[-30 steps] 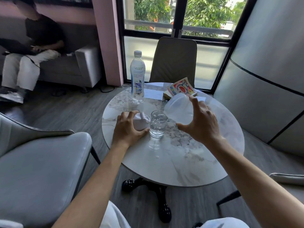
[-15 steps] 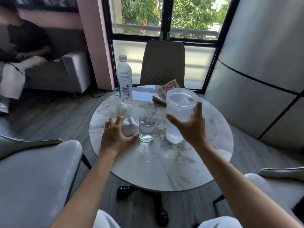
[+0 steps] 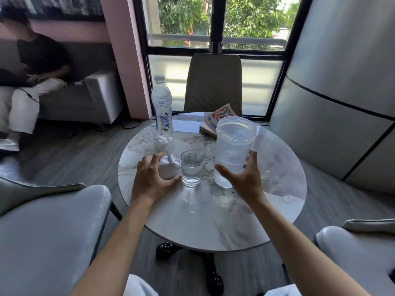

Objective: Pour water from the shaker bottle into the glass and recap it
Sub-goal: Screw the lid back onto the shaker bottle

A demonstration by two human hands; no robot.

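The clear shaker bottle (image 3: 235, 142) stands upright and uncapped on the round marble table (image 3: 192, 221), with a little water in its bottom. My right hand (image 3: 245, 182) is at its lower part, thumb and fingers spread apart around it in a loose curve. Left of it stands a small glass (image 3: 191, 167), partly filled with water. The white shaker lid (image 3: 168, 169) lies on the table just left of the glass, and my left hand (image 3: 149, 180) is clasped over it.
A capped plastic water bottle (image 3: 162, 105) stands at the table's far left and a colourful book (image 3: 213, 120) lies at the far edge. A brown chair (image 3: 213, 82) faces me, pale armchairs (image 3: 49, 231) flank me, and a person (image 3: 38, 60) sits on a sofa.
My right hand tipped the shaker bottle back from over the glass, stood it upright on the table, and has now spread its fingers. My left hand stayed on the lid.
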